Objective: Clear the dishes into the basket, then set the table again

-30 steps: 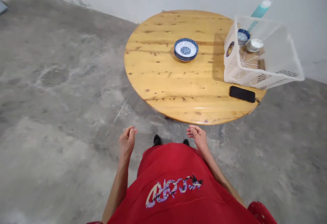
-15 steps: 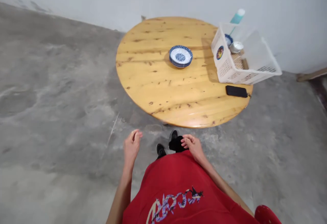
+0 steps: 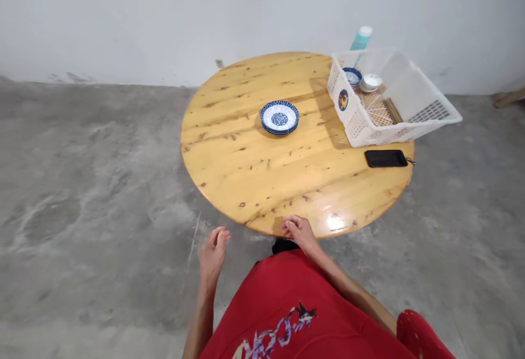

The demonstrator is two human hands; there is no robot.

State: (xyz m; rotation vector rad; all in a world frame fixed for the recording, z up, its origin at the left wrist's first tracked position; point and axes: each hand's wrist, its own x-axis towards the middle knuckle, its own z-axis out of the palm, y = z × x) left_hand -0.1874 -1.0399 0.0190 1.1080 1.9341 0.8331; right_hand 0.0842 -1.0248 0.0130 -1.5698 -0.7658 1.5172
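My left hand (image 3: 213, 252) is beside the table's near left edge, over the floor, with its fingers loosely bent and nothing seen in it. At the near edge of the round wooden table (image 3: 262, 178), my right hand (image 3: 300, 231) is held with half-curled fingers and no object visible in it. Whether it touches the tabletop I cannot tell. Beyond both hands, a small stack of blue-and-white plates (image 3: 279, 118) sits near the middle of the table.
A white plastic basket (image 3: 361, 129) on the table's right holds blue-patterned bowls (image 3: 353, 76), white bowls (image 3: 371, 82) and woven mats. A teal bottle with a white cap (image 3: 361, 39) stands behind it. A black phone (image 3: 385, 158) lies in front. A wall (image 3: 143, 25) rises behind.
My view has come closer to the table and tilted up a little. My right hand now overlaps the table's near edge, and my shoes are no longer seen. The plates have stayed put.
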